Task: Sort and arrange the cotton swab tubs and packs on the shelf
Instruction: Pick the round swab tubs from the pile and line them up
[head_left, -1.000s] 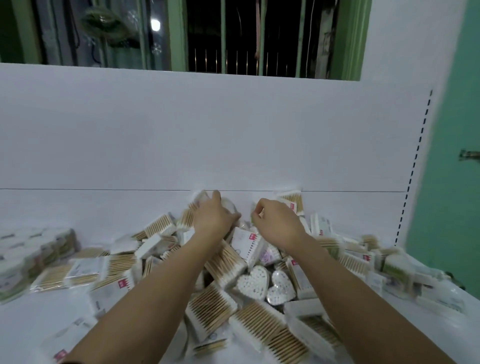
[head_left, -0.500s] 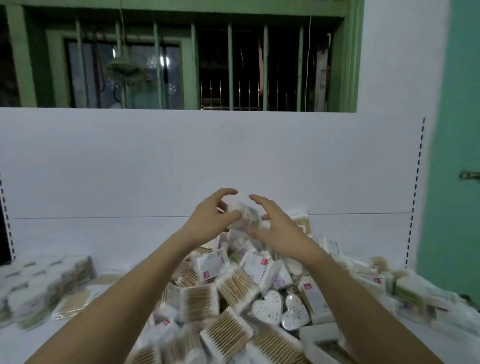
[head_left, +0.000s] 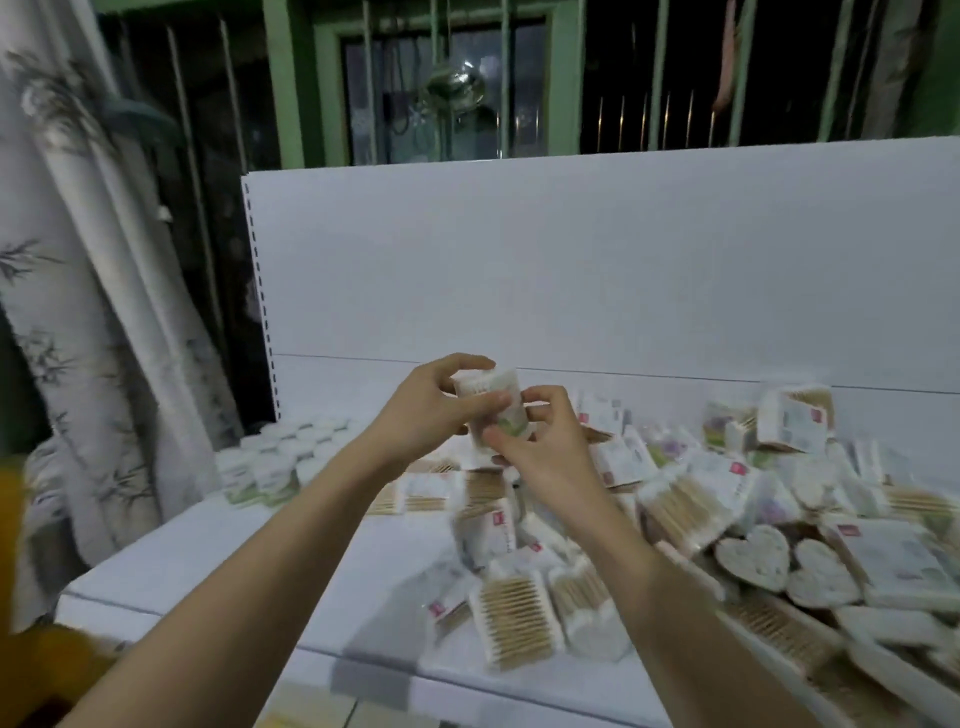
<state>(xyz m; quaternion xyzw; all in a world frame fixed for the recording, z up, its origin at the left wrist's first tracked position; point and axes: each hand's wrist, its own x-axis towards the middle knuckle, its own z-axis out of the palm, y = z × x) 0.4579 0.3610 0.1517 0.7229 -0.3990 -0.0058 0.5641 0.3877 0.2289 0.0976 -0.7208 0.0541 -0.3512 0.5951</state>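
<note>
Both hands, left (head_left: 426, 410) and right (head_left: 540, 447), grip one tub (head_left: 493, 402) between them.

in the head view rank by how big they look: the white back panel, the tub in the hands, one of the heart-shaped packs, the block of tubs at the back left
1. White back panel
2. Block of tubs
3. Heart-shaped pack and held tub, gripped by left hand and right hand: they look alike, and blur leaves it unsure.

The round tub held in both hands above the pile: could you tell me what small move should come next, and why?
Probably carry the round tub leftward and set it beside the group of similar tubs standing at the shelf's back-left corner. The left hand and right hand both grip it clear of the mixed pile, so it looks ready to place.
</note>
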